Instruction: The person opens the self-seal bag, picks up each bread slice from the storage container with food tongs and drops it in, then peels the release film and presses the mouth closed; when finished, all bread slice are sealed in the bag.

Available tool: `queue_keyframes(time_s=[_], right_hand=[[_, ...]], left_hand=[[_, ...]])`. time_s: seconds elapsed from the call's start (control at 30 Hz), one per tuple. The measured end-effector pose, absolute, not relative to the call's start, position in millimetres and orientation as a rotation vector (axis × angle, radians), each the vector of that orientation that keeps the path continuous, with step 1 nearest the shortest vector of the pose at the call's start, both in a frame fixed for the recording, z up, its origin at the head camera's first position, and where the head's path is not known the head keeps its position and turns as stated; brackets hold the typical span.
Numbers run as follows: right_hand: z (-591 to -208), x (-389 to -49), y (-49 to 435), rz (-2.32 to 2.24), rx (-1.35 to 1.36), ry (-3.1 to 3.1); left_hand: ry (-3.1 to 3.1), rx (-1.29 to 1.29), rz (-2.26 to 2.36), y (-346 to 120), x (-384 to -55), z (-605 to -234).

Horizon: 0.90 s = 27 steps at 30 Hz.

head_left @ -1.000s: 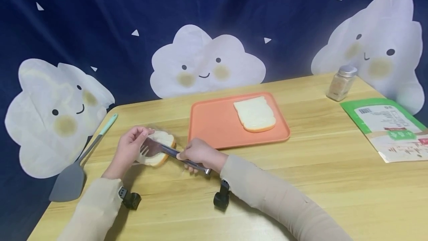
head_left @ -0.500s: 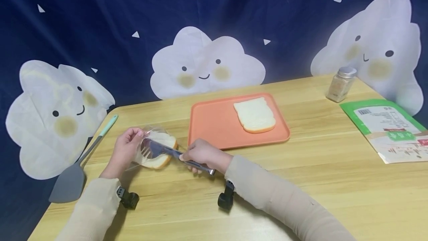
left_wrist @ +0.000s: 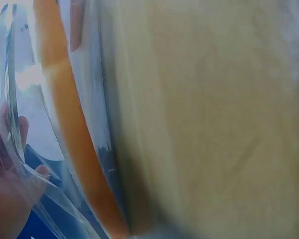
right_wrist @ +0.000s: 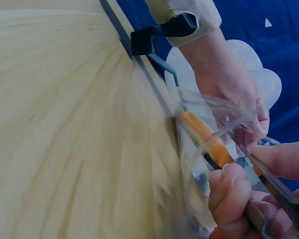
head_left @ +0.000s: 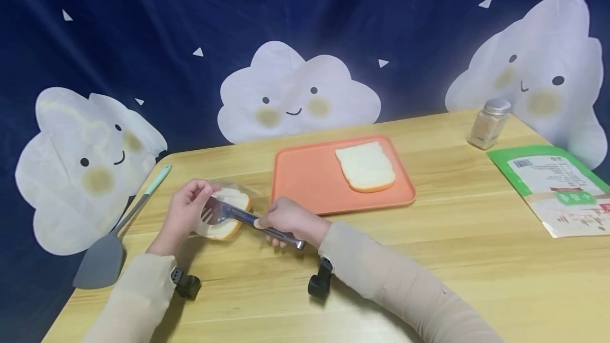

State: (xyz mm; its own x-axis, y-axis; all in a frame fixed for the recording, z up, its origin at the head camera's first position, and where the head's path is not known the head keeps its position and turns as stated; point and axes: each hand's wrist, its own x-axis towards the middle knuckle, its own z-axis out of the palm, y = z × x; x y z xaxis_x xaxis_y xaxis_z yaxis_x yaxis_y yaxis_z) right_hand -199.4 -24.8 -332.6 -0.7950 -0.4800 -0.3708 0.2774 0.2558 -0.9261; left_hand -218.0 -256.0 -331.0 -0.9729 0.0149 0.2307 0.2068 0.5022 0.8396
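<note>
My left hand (head_left: 185,209) pinches the edge of a clear plastic bag (right_wrist: 198,164) with thumb and fingers. A slice of bread (head_left: 235,198) with an orange-brown crust sits in this bag. From the other side, my right hand (head_left: 288,217) grips a pair of metal tongs (head_left: 243,217), their slotted head (head_left: 212,215) overlapping the bread inside the bag mouth. In the right wrist view, the tongs' two arms lie to either side of the crust. Close up in the left wrist view, the crust (left_wrist: 70,104) shows through the film.
Beyond my hands, an orange tray (head_left: 305,173) carries another bread slice (head_left: 366,165). A grey spatula (head_left: 100,259) with a mint handle end lies along the table's left edge. At the right are a glass seasoning jar (head_left: 489,125) and a green-and-white packet (head_left: 553,189).
The film by my left hand stood higher half a second ago and now lies lower. My left hand has shifted slightly towards the tongs. Both hands keep their hold.
</note>
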Motion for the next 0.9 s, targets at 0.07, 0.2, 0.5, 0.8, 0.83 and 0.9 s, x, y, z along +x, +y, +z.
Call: queue_keyframes(time_s=[0.07,0.2,0.5,0.8,0.83,0.9], right_hand=[[-331.7,-199.9,-24.5,-1.576,-0.193,1.947],[-330.9,-202.0,-24.4,-1.548,-0.193,1.984],[-331.6,-208.0,-26.0,-1.571,-0.142,1.982],[-339.8,-206.0,-26.1,-1.641,-0.111,1.892],[-340.4,-205.4,-26.2,-1.644,-0.111,1.887],[-340.8,-204.2,-25.9,-1.64,-0.114,1.888]], left_hand=[[-2.555,-0.265,-1.45,-254.5,-216.4,-330.2],[-2.565,-0.427,-1.394,-251.1,-213.6,-330.5],[-2.564,-0.683,-1.417,-237.1,-211.6,-333.9],[-2.695,-0.428,-1.362,-238.1,-210.8,-333.9],[-2.707,-0.365,-1.366,-239.0,-210.6,-333.5],[-2.715,-0.268,-1.384,-240.8,-210.3,-332.6]])
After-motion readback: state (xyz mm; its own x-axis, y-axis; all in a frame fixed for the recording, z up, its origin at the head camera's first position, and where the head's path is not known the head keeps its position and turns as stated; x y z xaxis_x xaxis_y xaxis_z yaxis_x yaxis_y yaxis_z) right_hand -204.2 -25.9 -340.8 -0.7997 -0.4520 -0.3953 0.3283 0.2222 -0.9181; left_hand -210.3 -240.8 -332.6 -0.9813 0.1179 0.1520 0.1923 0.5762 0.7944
